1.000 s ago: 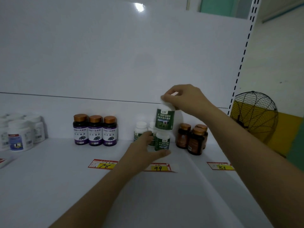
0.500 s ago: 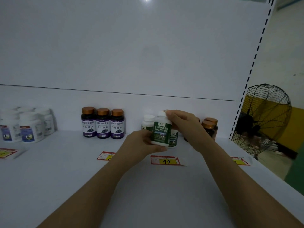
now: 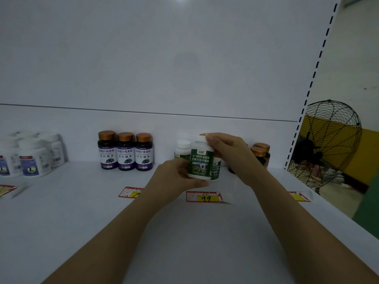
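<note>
- Right hand (image 3: 229, 154): thumb and fingers are curled round the cap (image 3: 200, 138) and shoulder of the green-label bottle (image 3: 201, 162), closed on it from the right and behind.
- Left hand (image 3: 176, 179): cups the lower body, with the thumb along the base edge and the fingers wrapped round the left side. Both hands hold the same bottle.
- Position: the bottle is upright and appears to be held just clear of the shelf (image 3: 184, 232). It is in front of two matching bottles (image 3: 182, 149) and above the price tag (image 3: 205, 196) marked 99.
- Handling (judgement): it is a small plastic bottle, probably light and rigid. The glossy label is likely slick under dry fingers. It should not break easily, though loose contents may shift if it is tipped.
- Hold points (judgement): the cap rim gives the surest pinch. Support the base when setting it down, and keep it vertical.
- Clearance: purple-label bottles (image 3: 125, 152) stand well to the left, and brown bottles (image 3: 260, 152) just behind the right wrist.
- Periphery: white bottles (image 3: 34, 158) stand at the far left, and a fan (image 3: 328, 144) sits beyond the shelf end.
</note>
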The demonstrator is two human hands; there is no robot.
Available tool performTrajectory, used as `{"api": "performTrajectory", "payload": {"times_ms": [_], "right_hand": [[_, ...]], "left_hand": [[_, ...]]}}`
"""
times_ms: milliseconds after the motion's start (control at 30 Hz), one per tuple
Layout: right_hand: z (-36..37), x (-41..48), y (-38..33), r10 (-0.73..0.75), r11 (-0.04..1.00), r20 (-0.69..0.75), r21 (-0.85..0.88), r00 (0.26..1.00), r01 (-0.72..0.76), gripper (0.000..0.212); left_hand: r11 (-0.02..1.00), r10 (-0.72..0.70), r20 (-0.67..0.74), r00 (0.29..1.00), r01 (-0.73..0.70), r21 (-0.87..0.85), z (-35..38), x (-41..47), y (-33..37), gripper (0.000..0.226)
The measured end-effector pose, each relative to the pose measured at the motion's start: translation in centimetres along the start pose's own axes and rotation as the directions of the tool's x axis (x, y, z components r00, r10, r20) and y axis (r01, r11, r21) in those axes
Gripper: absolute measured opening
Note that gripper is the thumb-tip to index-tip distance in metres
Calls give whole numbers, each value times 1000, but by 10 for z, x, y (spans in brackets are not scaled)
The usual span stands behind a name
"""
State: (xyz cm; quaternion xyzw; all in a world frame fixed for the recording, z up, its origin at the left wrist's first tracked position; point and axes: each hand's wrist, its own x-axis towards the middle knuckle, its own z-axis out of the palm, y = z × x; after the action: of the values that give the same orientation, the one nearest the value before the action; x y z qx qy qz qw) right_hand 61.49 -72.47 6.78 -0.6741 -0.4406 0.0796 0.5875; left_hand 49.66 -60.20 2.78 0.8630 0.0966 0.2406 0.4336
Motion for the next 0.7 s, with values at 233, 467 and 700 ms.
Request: {"api": "performTrajectory", "payload": {"times_ms": [233, 467, 700], "right_hand": [[0, -3, -2, 4, 1000, 1, -12, 1000, -4, 31], [2, -4, -7, -20, 999, -38, -48, 999, 18, 26], [1, -5, -9, 8, 996, 34, 94, 999, -11, 26]], "left_hand": [[1000, -6, 14, 1000, 6, 0, 1, 1, -2, 50], [1000, 0, 25, 1000, 0, 6, 1, -1, -2, 47], [978, -40, 153, 987, 70, -195, -3, -2, 6, 40]]}}
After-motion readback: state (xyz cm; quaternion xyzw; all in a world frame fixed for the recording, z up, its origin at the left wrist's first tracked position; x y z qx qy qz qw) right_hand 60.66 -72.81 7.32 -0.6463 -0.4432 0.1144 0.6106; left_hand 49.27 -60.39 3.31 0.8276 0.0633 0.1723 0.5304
